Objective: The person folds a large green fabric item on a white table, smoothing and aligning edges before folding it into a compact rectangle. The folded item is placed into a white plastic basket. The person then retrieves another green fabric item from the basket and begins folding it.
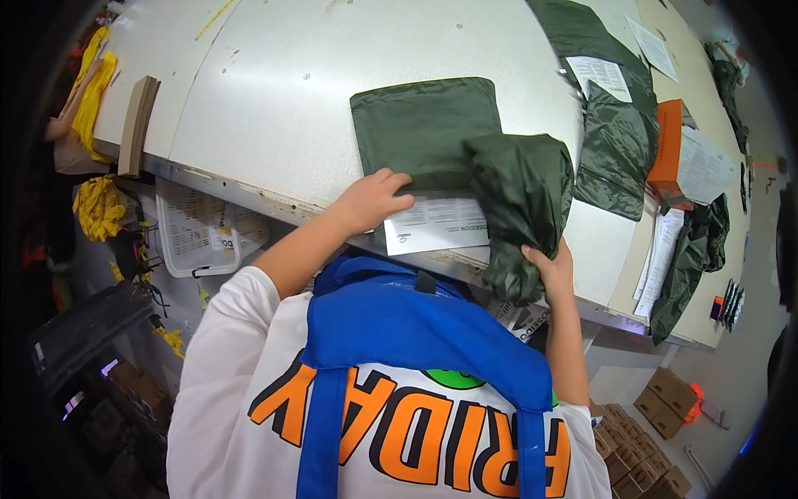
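Note:
A flat dark green pouch lies on the white table before me. My left hand is at its near left corner, fingers bent over the near edge and thumb below it. A printed white sheet shows just below the pouch, its upper part covered. To the right, my right hand grips a bunched dark green bundle of thin, shiny fabric, thumb on top and the other fingers hidden behind it. The bundle overlaps the pouch's right side and the sheet, and its lower end hangs over the table edge.
More green fabric with printed sheets lies on the right of the table, near an orange box. Cardboard strips stand at the left edge. Below is a white plastic basket. Another person's arm handles yellow fabric far left.

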